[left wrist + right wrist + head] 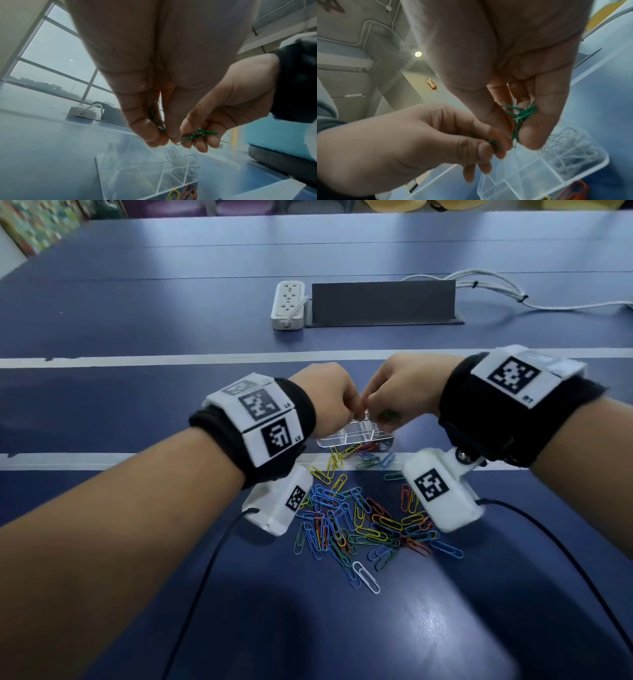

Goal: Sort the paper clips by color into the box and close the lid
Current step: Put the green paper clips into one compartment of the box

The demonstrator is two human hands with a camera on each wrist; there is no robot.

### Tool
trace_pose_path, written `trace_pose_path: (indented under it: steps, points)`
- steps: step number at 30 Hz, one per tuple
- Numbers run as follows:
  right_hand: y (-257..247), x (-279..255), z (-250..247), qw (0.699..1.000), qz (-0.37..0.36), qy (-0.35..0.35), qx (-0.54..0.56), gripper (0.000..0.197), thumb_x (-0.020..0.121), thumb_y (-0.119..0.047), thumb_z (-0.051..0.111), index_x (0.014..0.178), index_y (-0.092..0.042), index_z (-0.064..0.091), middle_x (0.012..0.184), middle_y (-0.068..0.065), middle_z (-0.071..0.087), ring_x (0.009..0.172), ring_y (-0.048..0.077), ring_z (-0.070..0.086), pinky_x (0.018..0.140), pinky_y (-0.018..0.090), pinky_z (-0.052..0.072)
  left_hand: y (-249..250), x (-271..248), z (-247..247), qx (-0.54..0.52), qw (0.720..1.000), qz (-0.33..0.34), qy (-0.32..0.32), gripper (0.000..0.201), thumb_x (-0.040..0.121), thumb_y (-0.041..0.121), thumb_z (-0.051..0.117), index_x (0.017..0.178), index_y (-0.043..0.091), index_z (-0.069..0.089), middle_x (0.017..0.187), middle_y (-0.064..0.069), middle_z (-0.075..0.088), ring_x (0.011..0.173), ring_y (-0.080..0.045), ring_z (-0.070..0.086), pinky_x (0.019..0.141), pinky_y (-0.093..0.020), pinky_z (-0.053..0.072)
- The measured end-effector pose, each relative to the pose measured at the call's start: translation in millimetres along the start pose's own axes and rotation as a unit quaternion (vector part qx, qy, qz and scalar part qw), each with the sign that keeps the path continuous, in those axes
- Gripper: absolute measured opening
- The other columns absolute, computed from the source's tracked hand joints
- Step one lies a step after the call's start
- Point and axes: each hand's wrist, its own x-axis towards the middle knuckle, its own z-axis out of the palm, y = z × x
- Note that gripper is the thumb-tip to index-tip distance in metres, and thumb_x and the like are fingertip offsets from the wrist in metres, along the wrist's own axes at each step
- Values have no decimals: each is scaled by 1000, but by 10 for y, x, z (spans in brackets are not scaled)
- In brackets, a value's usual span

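Both hands meet just above a clear compartment box (346,441). My left hand (350,409) pinches green paper clips (157,120) between thumb and fingers. My right hand (374,413) holds a small bunch of green paper clips (523,114) in its curled fingers, and the two bunches touch or hang linked. In the wrist views the box (130,180) lies open right under the fingertips, with white paper clips (573,151) in one compartment. A loose pile of mixed-colour paper clips (359,522) lies on the table in front of the box.
The blue table (171,313) has white stripes across it. A white power strip (288,302) and a grey stand (383,302) with white cables (496,289) sit behind the box. Black wrist-camera leads (212,559) trail toward me on both sides of the pile.
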Motion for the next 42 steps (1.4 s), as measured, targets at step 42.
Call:
trace_pose_path:
  steps: [42]
  points:
    - [-23, -194, -4, 994, -31, -12, 107, 19, 86, -6, 50, 95, -9, 68, 85, 10, 69, 71, 23, 65, 73, 39, 57, -208, -252, -62, -24, 999, 19, 10, 7, 79, 27, 66, 84, 23, 70, 61, 12, 57, 49, 6, 51, 58, -17, 39]
